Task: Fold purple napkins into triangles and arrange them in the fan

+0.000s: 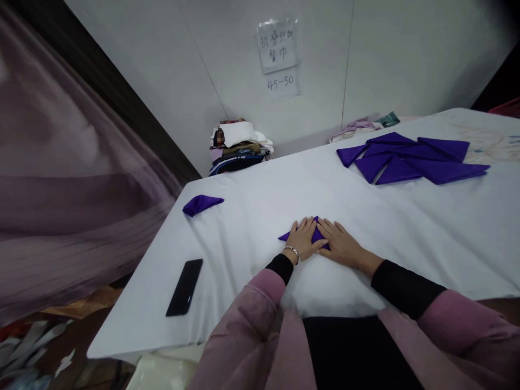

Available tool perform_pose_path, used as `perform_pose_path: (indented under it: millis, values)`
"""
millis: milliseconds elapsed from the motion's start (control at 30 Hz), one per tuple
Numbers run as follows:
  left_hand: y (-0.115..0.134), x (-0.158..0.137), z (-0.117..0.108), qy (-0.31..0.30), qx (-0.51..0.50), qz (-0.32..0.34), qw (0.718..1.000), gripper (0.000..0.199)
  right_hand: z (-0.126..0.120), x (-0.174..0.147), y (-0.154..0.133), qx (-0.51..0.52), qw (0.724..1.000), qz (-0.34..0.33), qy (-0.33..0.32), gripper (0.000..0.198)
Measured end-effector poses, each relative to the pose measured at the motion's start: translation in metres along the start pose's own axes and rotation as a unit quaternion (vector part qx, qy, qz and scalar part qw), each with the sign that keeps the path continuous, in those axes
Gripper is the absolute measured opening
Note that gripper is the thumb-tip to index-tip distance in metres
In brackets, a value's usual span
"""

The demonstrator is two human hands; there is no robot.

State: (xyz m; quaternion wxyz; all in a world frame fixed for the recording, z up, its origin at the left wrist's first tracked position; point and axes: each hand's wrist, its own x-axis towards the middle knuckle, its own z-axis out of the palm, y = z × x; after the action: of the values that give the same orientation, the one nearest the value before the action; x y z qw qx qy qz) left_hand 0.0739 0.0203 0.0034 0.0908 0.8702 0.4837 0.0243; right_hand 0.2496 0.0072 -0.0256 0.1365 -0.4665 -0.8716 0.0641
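Observation:
A folded purple napkin lies on the white tablecloth in front of me, mostly covered by my hands. My left hand, with a bracelet at the wrist, rests flat on its left part. My right hand presses flat on its right part. The fingers of both hands are spread and point away from me. Only the napkin's tip and its left corner show.
Several purple napkins folded into triangles lie at the far right of the table. One rolled purple napkin sits far left. A black phone lies near the left front edge. A stack of folded cloths stands by the wall.

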Motion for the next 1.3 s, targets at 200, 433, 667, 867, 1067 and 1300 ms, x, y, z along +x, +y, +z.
perform_pose_path:
  millis: [200, 433, 667, 867, 1067, 1300]
  values:
    - [0.001, 0.002, 0.001, 0.007, -0.002, 0.001, 1.000, 0.076, -0.009, -0.032, 0.013, -0.022, 1.000, -0.012, -0.015, 0.082]
    - [-0.002, 0.004, 0.004, 0.017, 0.003, 0.001, 1.000, 0.077, -0.023, -0.068, 0.023, -0.009, 0.999, -0.004, -0.034, 0.077]
    - [0.000, 0.006, 0.002, 0.001, 0.006, -0.008, 1.000, 0.073, -0.056, -0.091, 0.030, 0.269, 0.945, 0.187, 0.000, 0.053]
    - [-0.001, 0.006, 0.001, 0.001, 0.001, -0.011, 1.000, 0.072, -0.060, -0.084, 0.011, 0.399, 0.876, 0.269, -0.021, 0.036]
    - [-0.002, 0.007, 0.002, -0.001, 0.000, -0.010, 1.000, 0.069, -0.056, -0.062, 0.002, 0.373, 0.883, 0.277, -0.064, 0.027]
    - [-0.001, 0.008, 0.003, -0.002, 0.002, -0.016, 1.000, 0.065, -0.056, -0.046, 0.008, 0.286, 0.912, 0.260, -0.138, 0.020]
